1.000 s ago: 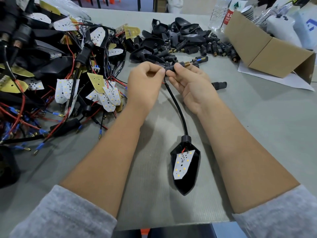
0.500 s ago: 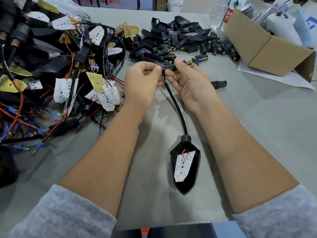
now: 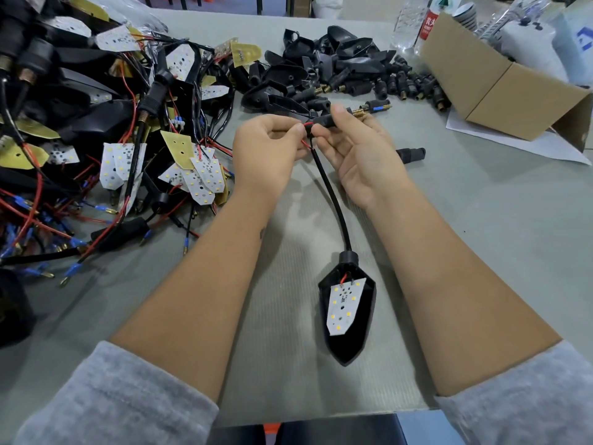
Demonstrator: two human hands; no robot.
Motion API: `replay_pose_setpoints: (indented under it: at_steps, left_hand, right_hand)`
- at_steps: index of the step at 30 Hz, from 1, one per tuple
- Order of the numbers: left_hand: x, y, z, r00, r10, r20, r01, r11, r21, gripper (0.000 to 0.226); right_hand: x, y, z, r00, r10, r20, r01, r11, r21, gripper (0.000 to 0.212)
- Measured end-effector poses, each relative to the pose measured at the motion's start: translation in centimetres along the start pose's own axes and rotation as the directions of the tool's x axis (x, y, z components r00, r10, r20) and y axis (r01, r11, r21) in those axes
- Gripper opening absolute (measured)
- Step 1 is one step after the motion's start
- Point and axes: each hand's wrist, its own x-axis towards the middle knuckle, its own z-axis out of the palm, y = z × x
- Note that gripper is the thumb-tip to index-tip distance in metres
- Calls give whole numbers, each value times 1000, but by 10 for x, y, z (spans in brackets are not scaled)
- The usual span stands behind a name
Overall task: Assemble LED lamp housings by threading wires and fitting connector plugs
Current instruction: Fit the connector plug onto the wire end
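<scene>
Head view, and we've got the left hand [image 3: 268, 152] pinching the thin red wire [image 3: 305, 125] between thumb and forefinger, while the right hand [image 3: 359, 149] has its fingers closed around the black connector plug [image 3: 324, 120], brass thread poking out past the thumb. Both are held just above the tabletop [image 3: 481, 220]. The sleeved cable [image 3: 333, 200] curves down to the lamp housing [image 3: 348, 316], lying open with its LED board [image 3: 344, 305] face up. We judge it all light; the wire is limp and kinks easily, so we grip near its tip. The plug is rigid: hold its barrel.
</scene>
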Motion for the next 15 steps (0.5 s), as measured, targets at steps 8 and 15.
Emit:
replay_pose_setpoints:
  at_steps: [8,15]
  left_hand:
    - [-4,1,0,995,74,61,-78,994,73,12]
    - [-7,2,2,977,-12,213,-7,996,88,12]
  right_hand:
    - [-1,1,2,1000,2,-12,-3,999,-48,16]
    - [2,0,-1,998,-10,-63,13,999,46,16]
